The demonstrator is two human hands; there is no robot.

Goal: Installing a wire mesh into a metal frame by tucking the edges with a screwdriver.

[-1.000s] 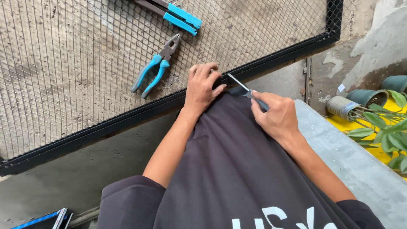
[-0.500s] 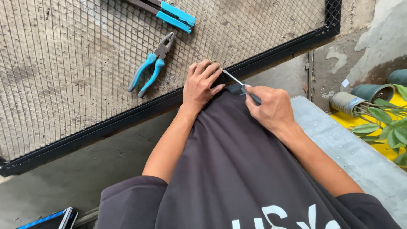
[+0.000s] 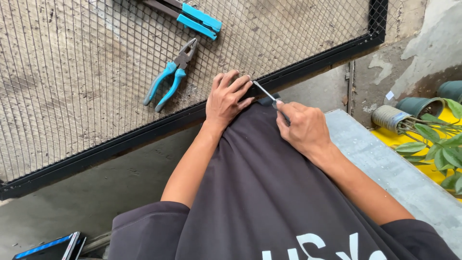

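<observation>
Metal strip (image 3: 263,91) (thin) slants up-left toward frame (image 3: 308,65).

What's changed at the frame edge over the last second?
The right hand slid left along the black frame, bringing its thin metal tool up beside the left hand. The left hand stays pressed on the frame and mesh. The right hand keeps its grip on the tool. The blue pliers lie where they were.
</observation>
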